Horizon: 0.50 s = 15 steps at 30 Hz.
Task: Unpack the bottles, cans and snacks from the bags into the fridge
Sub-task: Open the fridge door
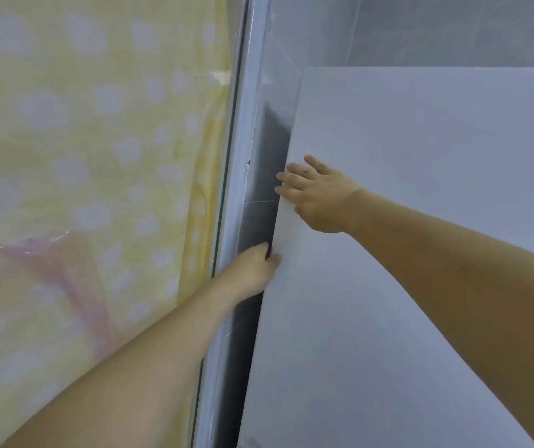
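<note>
- Fridge (420,221), a plain white cabinet, fills the right half of the head view, its left edge running down the middle of the frame beside a dark narrow gap (259,202)
- Left hand (252,270) sits at that edge, lower and nearer, fingers curled round the door's rim and into the gap, thumb on the white front; it grips the edge
- Right hand (317,198) lies higher and farther up the same edge, palm flat on the white face, fingers fairly straight with tips reaching just over the rim; it holds nothing and only presses or touches
- Step in hand, as I judge it: getting the fridge door open before anything can be unpacked; no bags, bottles, cans or snacks are in view, so the task looks barely started
- Next move likely calls for a firm pull at the rim with the left hand while the right steadies or helps lever; whether the door has begun to part from its seal cannot be told
- Left of the gap stands a pale window frame (243,156) with glass and a yellow curtain (81,140) dotted with white
- Frame stands close to the fridge edge, so there is little room for the left hand's fingers, and a door swinging left may meet it
- Grey tiled wall (453,27) rises behind the fridge top
</note>
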Available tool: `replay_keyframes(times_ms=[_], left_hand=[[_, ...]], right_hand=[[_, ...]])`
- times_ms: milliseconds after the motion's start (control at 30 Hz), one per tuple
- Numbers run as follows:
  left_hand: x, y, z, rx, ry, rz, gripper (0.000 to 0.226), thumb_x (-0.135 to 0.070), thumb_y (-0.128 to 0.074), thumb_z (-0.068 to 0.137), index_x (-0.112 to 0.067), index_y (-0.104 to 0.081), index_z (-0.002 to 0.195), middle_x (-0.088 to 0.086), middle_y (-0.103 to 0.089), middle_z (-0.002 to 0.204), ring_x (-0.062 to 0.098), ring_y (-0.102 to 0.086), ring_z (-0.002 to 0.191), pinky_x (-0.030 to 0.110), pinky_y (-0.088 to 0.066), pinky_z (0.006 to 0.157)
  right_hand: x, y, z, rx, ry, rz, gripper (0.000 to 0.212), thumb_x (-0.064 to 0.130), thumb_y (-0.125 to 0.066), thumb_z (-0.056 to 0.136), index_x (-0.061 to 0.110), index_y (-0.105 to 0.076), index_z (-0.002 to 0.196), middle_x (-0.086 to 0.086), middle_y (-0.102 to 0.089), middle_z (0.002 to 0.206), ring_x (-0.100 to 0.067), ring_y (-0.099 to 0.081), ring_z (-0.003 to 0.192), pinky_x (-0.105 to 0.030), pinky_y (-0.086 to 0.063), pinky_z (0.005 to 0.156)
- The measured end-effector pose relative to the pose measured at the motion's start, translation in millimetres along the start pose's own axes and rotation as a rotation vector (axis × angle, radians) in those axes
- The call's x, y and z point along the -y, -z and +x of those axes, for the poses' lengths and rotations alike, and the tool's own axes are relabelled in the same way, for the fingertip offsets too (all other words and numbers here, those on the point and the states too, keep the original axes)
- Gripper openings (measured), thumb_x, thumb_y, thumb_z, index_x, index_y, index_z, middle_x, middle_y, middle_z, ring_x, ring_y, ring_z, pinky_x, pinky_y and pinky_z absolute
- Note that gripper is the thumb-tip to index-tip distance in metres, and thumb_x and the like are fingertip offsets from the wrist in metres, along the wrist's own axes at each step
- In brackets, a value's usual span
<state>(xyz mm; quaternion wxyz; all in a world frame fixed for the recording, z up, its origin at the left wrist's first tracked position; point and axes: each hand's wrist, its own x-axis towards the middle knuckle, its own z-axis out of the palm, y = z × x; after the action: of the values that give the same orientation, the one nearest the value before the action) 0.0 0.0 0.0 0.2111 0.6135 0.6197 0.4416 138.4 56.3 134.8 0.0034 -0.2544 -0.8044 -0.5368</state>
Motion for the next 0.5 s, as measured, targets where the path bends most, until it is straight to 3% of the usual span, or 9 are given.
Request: replay_keyframes(times_ms=[100,267,367,500], left_hand=[[12,-7,15,-0.006,0.019,-0.154,0.034,-0.037,-0.039,0.104,-0.015,-0.061,0.119,0.000,-0.068,0.110,0.016,-0.065,0.100,0.039,-0.052,0.096],[22,-11,28,-0.117,0.024,-0.267,0.026,-0.032,-0.041,0.105,-0.017,-0.061,0.111,0.001,-0.067,0.107,0.014,-0.062,0.095,0.030,-0.051,0.086],[29,-12,33,-0.104,0.038,-0.294,0.022,-0.032,-0.044,0.104,-0.019,-0.060,0.113,-0.001,-0.066,0.109,0.016,-0.062,0.100,0.038,-0.051,0.096],[28,-9,30,-0.087,0.042,-0.312,0.017,-0.033,-0.045,0.104,-0.024,-0.059,0.108,-0.002,-0.067,0.109,0.016,-0.063,0.103,0.041,-0.050,0.100]], right_hand=[[1,-6,15,-0.012,0.011,-0.063,0.053,0.034,-0.020,0.104,0.020,-0.014,0.154,-0.005,-0.006,0.162,-0.027,0.009,0.149,-0.048,0.009,0.119],[6,-13,25,-0.092,0.001,-0.070,0.047,0.031,-0.022,0.103,0.016,-0.039,0.143,-0.008,-0.031,0.150,-0.030,-0.006,0.147,-0.049,0.009,0.119],[10,-14,26,-0.135,0.000,-0.048,0.044,0.029,-0.025,0.102,0.014,-0.047,0.136,-0.007,-0.042,0.140,-0.030,-0.018,0.143,-0.050,0.005,0.119],[9,-11,26,-0.117,-0.004,-0.069,0.043,0.030,-0.024,0.102,0.015,-0.047,0.135,-0.004,-0.043,0.138,-0.028,-0.019,0.141,-0.049,0.006,0.119]])
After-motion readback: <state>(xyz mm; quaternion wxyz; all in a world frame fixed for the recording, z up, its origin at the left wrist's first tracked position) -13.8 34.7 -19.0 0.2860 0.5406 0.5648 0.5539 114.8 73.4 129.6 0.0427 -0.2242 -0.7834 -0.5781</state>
